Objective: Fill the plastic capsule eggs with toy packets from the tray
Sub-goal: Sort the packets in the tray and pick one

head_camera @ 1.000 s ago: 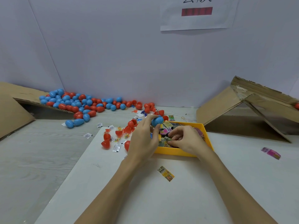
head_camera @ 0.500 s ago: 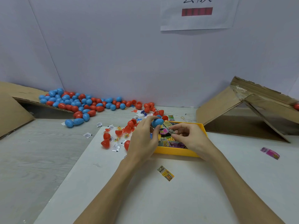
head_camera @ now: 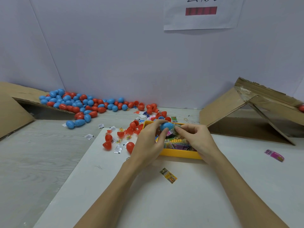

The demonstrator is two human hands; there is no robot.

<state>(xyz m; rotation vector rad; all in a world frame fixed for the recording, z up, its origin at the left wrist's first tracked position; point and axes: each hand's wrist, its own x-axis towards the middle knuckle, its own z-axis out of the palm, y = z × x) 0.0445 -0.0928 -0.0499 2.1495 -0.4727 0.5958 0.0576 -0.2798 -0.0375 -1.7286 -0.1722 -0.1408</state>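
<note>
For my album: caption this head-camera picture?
Left hand holds blue capsule egg over yellow tray; right hand adds packet.

The white table carries a yellow tray and 1 loose packet.

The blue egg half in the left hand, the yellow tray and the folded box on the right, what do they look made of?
Blue egg half: smooth, glossy plastic, with a soft highlight on its curved shell. Yellow tray: likely moulded plastic, uniform colour, faint sheen on its wall. Folded box: brown cardboard, matte, with shiny clear tape along its flaps.
</note>
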